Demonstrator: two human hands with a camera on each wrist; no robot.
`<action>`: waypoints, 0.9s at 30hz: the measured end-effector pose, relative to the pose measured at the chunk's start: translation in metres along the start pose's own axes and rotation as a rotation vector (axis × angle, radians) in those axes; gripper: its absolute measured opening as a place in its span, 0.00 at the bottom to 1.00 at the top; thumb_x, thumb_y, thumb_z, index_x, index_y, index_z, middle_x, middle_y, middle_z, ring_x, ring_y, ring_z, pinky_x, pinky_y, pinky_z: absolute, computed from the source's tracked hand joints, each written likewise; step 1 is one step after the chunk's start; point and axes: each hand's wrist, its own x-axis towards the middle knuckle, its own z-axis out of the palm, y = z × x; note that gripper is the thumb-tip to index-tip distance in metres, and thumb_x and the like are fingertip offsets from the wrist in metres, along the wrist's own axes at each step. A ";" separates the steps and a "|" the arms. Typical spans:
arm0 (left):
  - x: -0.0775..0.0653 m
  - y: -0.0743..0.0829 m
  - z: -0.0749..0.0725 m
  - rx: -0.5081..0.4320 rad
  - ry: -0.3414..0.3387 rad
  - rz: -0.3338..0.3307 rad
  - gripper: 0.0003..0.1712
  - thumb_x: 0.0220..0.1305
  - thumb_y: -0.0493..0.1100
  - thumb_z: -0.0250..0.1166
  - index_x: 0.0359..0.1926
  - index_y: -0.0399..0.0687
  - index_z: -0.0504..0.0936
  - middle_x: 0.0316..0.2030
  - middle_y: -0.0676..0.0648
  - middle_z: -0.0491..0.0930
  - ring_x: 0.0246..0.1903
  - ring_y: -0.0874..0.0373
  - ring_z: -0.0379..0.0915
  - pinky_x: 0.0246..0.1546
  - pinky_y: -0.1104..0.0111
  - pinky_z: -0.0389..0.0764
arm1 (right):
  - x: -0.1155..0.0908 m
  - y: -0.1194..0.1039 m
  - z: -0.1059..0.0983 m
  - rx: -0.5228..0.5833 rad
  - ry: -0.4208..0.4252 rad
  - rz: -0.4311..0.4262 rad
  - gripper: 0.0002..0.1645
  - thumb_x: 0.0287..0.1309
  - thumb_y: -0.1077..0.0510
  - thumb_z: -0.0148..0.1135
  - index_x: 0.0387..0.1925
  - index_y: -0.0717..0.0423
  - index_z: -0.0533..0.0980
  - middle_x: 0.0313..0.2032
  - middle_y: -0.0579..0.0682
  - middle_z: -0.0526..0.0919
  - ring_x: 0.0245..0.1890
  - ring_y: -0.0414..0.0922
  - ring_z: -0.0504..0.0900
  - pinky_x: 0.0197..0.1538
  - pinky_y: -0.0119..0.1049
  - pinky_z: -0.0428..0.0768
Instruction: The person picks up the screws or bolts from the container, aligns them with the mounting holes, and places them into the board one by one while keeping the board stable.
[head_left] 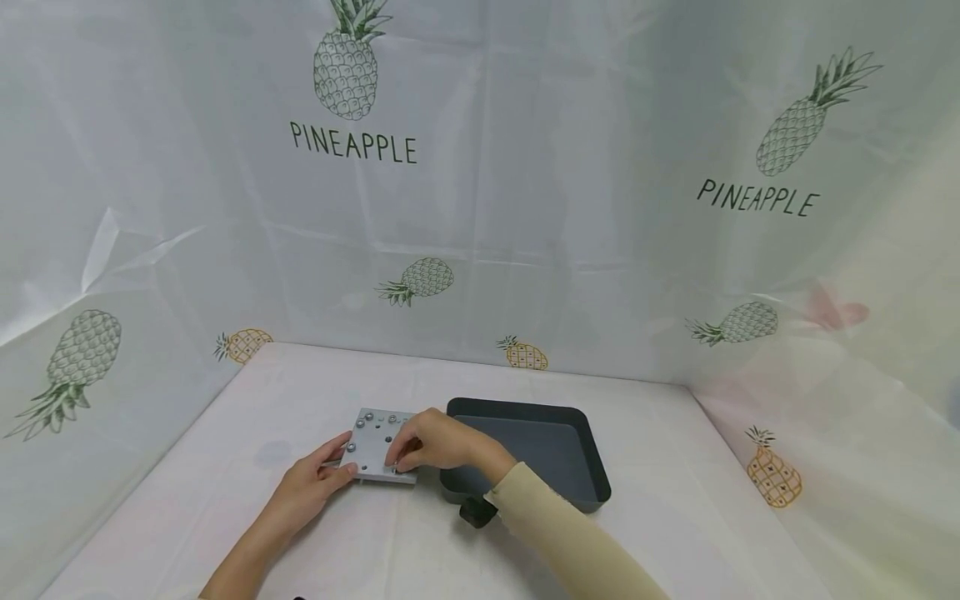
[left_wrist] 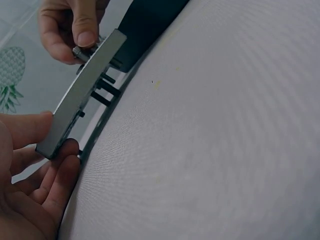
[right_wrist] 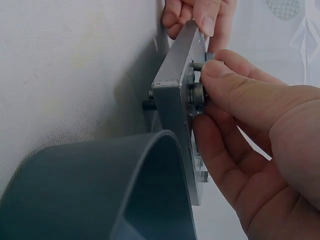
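A grey metal plate (head_left: 372,454) with holes and several bolts set in it is held just above the table. My left hand (head_left: 311,485) grips its left edge, thumb on top and fingers beneath. Over the plate's front right part, my right hand (head_left: 435,442) pinches a small screw (right_wrist: 197,66) between thumb and fingers, its shank pointing at the plate's face. Beside those fingertips a socket-head bolt (right_wrist: 198,94) stands in the plate. Bolt shanks (left_wrist: 101,98) stick out from the underside. The pinched screw's head is hidden by my fingers.
A dark square pan (head_left: 555,446) stands right of the plate, under my right forearm, its short black handle (head_left: 477,512) toward me. White cloth (head_left: 337,558) covers the table. A pineapple-print sheet (head_left: 555,208) hangs behind and at the sides.
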 end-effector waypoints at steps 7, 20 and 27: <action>0.000 0.002 0.002 -0.013 -0.009 0.005 0.44 0.74 0.56 0.68 0.81 0.47 0.64 0.71 0.31 0.72 0.54 0.54 0.81 0.66 0.42 0.73 | -0.002 0.001 0.001 -0.035 -0.009 0.000 0.08 0.66 0.61 0.74 0.44 0.48 0.90 0.37 0.34 0.86 0.35 0.25 0.79 0.44 0.21 0.80; -0.001 0.000 0.000 0.005 -0.017 0.008 0.44 0.74 0.58 0.68 0.82 0.48 0.63 0.73 0.31 0.70 0.62 0.44 0.80 0.70 0.37 0.66 | -0.050 -0.011 -0.027 -0.124 0.090 -0.021 0.16 0.70 0.58 0.71 0.58 0.52 0.86 0.53 0.47 0.87 0.49 0.39 0.85 0.54 0.30 0.83; -0.005 -0.002 -0.015 0.029 -0.009 0.005 0.45 0.75 0.60 0.66 0.83 0.49 0.61 0.75 0.35 0.69 0.58 0.51 0.81 0.62 0.50 0.77 | -0.114 -0.003 -0.058 -0.165 0.252 0.103 0.24 0.71 0.55 0.70 0.66 0.51 0.80 0.62 0.44 0.83 0.63 0.43 0.81 0.65 0.43 0.80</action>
